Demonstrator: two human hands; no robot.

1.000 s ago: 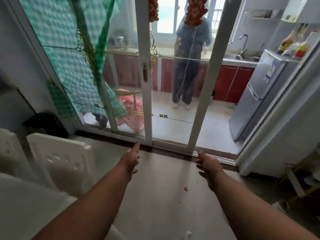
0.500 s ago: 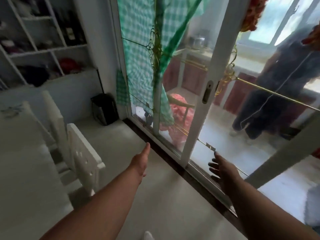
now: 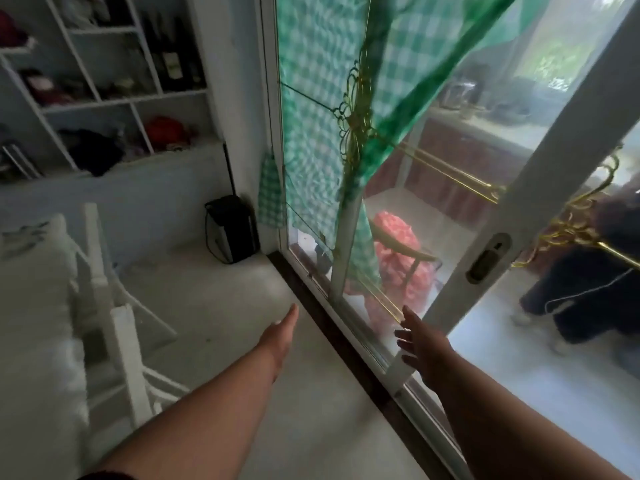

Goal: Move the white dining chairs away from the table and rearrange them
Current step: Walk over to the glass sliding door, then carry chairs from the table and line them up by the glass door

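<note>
Both hands empty, left hand (image 3: 281,336) and right hand (image 3: 417,341) spread open; best bet's grabbing the nearest chair (image 3: 121,344) by its backrest.

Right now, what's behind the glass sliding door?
Behind the glass door there's a stool over a pink bundle, a counter, and a person's dark-clad legs. The green checked curtain hides whatever sits behind the door's left part.
</note>
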